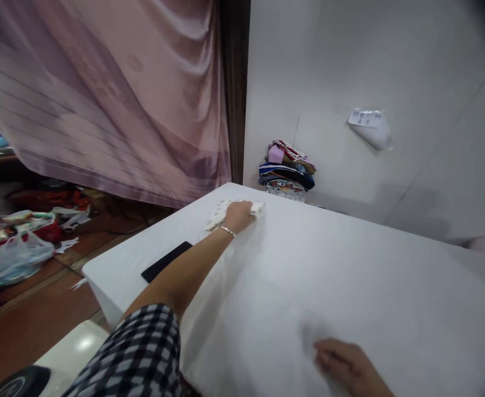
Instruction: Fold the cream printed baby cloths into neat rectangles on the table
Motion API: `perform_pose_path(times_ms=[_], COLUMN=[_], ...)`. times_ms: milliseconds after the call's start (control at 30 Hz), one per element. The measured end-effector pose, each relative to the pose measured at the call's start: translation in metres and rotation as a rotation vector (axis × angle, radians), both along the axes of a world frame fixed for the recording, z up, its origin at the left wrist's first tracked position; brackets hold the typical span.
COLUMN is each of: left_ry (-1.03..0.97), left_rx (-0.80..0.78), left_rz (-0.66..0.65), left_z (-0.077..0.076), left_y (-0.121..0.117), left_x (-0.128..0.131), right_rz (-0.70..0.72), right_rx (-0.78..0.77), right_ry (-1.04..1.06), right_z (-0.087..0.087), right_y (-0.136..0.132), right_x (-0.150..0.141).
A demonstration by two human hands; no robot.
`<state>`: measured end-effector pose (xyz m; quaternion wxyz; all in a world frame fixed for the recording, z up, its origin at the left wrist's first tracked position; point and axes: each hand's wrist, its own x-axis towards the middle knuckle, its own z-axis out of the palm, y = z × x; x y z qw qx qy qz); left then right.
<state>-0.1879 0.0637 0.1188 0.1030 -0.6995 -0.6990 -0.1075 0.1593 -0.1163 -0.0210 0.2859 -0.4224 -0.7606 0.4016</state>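
My left hand [239, 216] reaches to the far corner of the white table [366, 248], its fingers closed over a folded cream cloth [218, 214] with small pale marks. The hand covers part of the cloth. My right hand [344, 361] is above the near part of the table, slightly blurred, with its fingers curled together. Whether anything is inside those fingers is hidden. A pale, crinkled, see-through strip [213, 298] runs along the table beside my left forearm; I cannot tell its material.
A flat black object [166, 261] lies left of my forearm. Folded clothes [287, 168] are stacked beyond the table against the wall. A pink curtain [155, 99] hangs at the left. Plastic bags [19, 256] are on the tiled floor. A white packet [370, 128] is stuck to the wall.
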Motion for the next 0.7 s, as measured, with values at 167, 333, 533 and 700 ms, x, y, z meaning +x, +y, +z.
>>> perform_pose_path(times_ms=[167, 333, 533, 700], left_ry=[-0.134, -0.246, -0.272, -0.372], left_rx=[-0.175, -0.307, -0.140, -0.169], left_rz=[-0.624, -1.057, -0.926, -0.885], left_z=[-0.018, -0.057, -0.078, -0.086], left_y=[-0.108, -0.202, -0.192, -0.182], left_x=[0.117, 0.158, 0.132, 0.126], right_rz=[-0.570, -0.666, -0.644, -0.627], right_rx=[-0.281, -0.282, -0.203, -0.202], right_ry=[0.483, 0.632, 0.514, 0.426], right_z=[0.028, 0.013, 0.003, 0.011], right_y=[0.033, 0.029, 0.024, 0.025], right_x=[0.019, 0.020, 0.021, 0.015])
